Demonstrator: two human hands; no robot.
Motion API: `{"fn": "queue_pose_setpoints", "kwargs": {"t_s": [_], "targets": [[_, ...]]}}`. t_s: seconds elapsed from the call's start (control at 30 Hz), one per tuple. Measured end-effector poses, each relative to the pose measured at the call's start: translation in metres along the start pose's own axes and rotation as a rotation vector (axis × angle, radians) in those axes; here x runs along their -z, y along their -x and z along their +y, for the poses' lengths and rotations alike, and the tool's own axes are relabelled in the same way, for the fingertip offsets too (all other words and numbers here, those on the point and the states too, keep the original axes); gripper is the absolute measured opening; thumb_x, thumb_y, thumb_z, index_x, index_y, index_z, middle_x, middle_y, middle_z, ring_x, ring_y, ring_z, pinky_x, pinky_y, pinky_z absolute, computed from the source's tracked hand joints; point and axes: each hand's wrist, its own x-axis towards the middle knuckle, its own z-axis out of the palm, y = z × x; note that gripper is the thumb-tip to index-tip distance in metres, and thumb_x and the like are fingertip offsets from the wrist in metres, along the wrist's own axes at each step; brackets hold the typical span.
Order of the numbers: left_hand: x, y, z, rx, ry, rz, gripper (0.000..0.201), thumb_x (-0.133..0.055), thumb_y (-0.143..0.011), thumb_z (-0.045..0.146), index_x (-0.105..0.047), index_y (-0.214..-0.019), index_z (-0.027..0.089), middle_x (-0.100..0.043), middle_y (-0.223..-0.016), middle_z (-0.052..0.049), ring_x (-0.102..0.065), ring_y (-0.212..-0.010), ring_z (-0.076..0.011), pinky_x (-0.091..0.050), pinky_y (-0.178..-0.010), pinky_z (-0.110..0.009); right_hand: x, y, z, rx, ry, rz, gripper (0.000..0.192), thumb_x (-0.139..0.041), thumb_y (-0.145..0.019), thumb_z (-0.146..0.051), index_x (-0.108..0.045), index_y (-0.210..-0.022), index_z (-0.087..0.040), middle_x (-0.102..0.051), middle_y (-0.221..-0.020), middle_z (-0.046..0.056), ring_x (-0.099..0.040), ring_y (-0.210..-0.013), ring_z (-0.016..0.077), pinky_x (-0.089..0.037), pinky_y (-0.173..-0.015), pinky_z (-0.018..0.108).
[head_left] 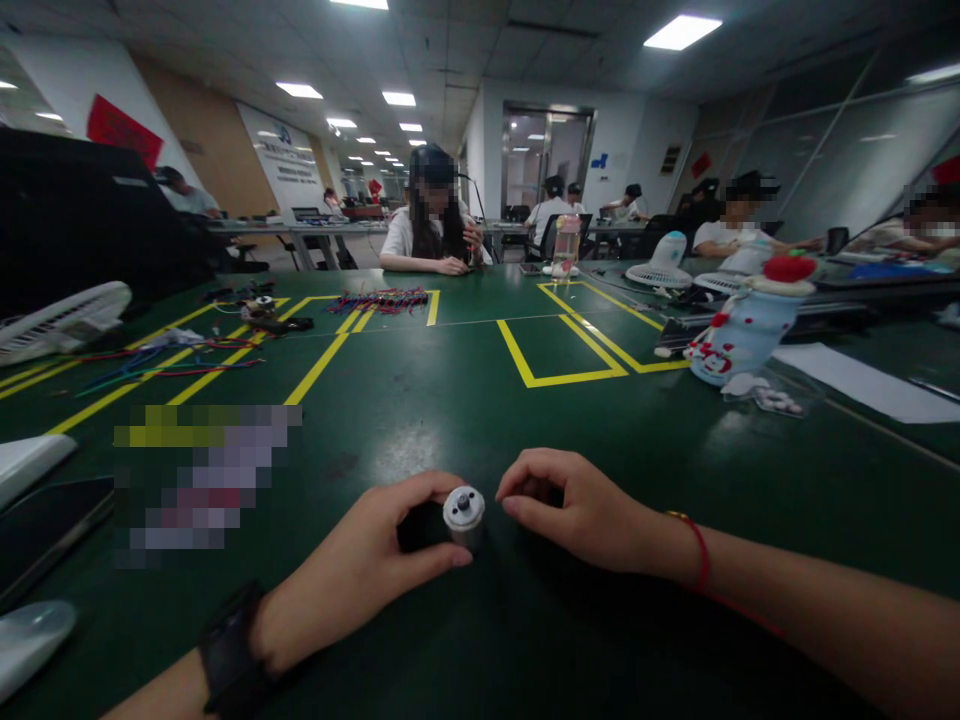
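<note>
On table (480, 400): one motor (463, 514), left hand (360, 570) gripping.

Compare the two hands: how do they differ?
The left hand grips a small metal cylinder; the right hand rests curled beside it, apparently holding nothing. The left wrist wears a black watch, the right a red string. Both rest on the green table.

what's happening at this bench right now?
A person at a green table holds a small silver cylindrical part in the left hand, thumb and fingers wrapped around it, its round end face up. The right hand rests curled on the table just beside it, not clearly touching. Across the table another person sits behind a bundle of coloured wires. A decorated bottle stands to the right.
</note>
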Motion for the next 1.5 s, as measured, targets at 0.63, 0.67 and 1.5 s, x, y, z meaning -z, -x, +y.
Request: {"fn": "queue_pose_setpoints", "kwargs": {"t_s": [0.63, 0.67, 1.5], "targets": [[-0.002, 0.002, -0.003, -0.026, 0.007, 0.030, 0.034, -0.071, -0.081, 0.027, -0.056, -0.111, 0.027, -0.064, -0.107, 0.001, -0.059, -0.100, -0.0197, -0.048, -0.087, -0.033, -0.001, -0.020, -0.040, 0.283, 0.204, 0.186, 0.009, -0.066, -0.081, -0.026, -0.070, -0.087, -0.021, -0.057, -0.094, 0.003, -0.056, -0.083, 0.0140, -0.046, -0.074, 0.027], [-0.001, 0.001, -0.002, -0.025, 0.008, 0.026, 0.033, -0.071, -0.081, 0.027, -0.056, -0.111, 0.027, -0.063, -0.107, 0.001, -0.059, -0.100, -0.0197, -0.048, -0.088, -0.033, 0.003, -0.019, -0.038, 0.267, 0.189, 0.204, 0.010, -0.065, -0.081, -0.026, -0.070, -0.088, -0.021, -0.057, -0.093, 0.002, -0.055, -0.082, 0.0135, -0.046, -0.071, 0.026], [0.000, 0.004, -0.003, -0.007, -0.086, 0.024, 0.038, -0.069, -0.082, 0.028, -0.053, -0.116, 0.033, -0.063, -0.113, 0.003, -0.059, -0.101, -0.0190, -0.048, -0.087, -0.031, 0.022, 0.002, 0.015, -0.199, -0.335, 0.254, 0.022, -0.060, -0.084, -0.037, -0.067, -0.085, -0.016, -0.062, -0.077, 0.001, -0.054, -0.068, 0.0125, -0.042, -0.064, 0.027]]}}
